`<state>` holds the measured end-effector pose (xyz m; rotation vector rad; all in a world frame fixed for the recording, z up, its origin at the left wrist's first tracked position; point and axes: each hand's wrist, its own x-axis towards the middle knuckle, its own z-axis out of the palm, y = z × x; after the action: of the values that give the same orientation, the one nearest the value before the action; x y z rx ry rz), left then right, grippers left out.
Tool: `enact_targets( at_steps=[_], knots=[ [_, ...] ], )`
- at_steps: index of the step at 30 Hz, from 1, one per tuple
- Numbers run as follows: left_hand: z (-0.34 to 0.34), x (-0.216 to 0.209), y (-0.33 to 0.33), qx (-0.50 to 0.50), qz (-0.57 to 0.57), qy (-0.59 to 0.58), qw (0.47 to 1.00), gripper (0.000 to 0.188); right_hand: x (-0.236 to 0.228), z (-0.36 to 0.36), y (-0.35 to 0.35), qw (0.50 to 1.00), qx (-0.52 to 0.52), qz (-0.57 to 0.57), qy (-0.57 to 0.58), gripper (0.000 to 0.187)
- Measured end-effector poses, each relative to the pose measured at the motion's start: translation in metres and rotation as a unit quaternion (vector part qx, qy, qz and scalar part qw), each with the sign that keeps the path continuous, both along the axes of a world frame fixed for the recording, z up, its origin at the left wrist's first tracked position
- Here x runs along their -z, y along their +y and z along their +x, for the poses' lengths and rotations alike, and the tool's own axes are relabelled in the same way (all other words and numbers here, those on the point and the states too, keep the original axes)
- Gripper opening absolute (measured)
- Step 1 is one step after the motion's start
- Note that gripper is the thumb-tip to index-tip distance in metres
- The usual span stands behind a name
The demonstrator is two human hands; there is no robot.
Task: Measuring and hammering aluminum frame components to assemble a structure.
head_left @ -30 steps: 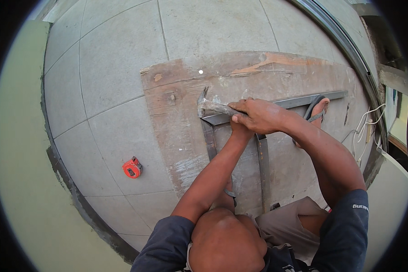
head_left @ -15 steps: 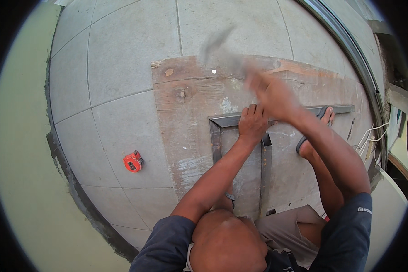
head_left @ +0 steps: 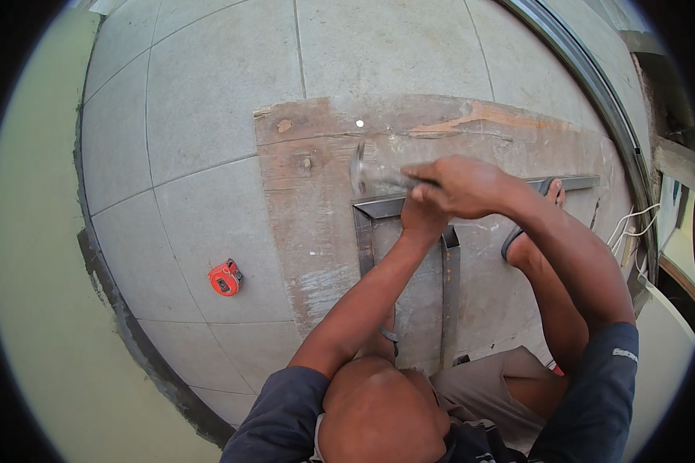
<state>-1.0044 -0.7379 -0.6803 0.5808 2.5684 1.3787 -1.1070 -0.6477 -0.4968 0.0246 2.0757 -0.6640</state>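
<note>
Right hand [head_left: 467, 187] closed around the handle of a claw hammer [head_left: 357, 168], slightly blurred, head out to the hand's left, just above the corner of a metal frame; contact can't be told. Left hand [head_left: 425, 216] sits just below and partly behind the right one, at the frame's top bar [head_left: 382, 207]; its fingers are mostly covered, so can't tell how tightly they hold. The top bar runs from left of both hands, behind them, out to their right, where a sandalled foot [head_left: 557, 193] rests on it. A side bar [head_left: 364, 243] meets it at a mitred corner left of the left hand. Another hollow bar [head_left: 450, 301] runs down from just below the right hand, open end up. All on a worn wooden board [head_left: 309, 224] under the hands, over grey floor tiles [head_left: 208, 108]. Red tape measure [head_left: 225, 278] on the tiles, well left of and below the hands. White cables [head_left: 625, 231] far to their right.
</note>
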Motion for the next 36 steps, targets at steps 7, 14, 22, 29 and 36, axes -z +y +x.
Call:
enact_targets(
  at_steps=[7, 14, 22, 29, 36],
  knots=[
    [-0.002, 0.002, -0.021, 0.174, -0.106, -0.067, 0.977, 0.052, 0.002, -0.007, -0.019, 0.974, 0.183, -0.008, 0.137, 0.051],
    [-0.011, -0.017, -0.009, 0.094, -0.075, 0.008, 0.993, 0.025, 0.002, 0.022, 0.002, 0.987, 0.126, -0.03, 0.098, 0.052],
    [-0.021, -0.035, -0.004, 0.146, -0.145, 0.119, 0.971, 0.028, -0.022, 0.024, 0.018, 0.968, 0.197, -0.033, 0.148, 0.051],
    [-0.001, 0.004, -0.011, 0.051, 0.015, 0.013, 0.998, 0.029, -0.008, 0.012, -0.015, 0.999, 0.022, -0.024, -0.01, 0.052],
    [-0.022, -0.039, -0.001, 0.241, -0.196, -0.075, 0.948, 0.039, 0.012, 0.049, -0.005, 0.991, 0.034, -0.042, 0.123, 0.049]
  ],
)
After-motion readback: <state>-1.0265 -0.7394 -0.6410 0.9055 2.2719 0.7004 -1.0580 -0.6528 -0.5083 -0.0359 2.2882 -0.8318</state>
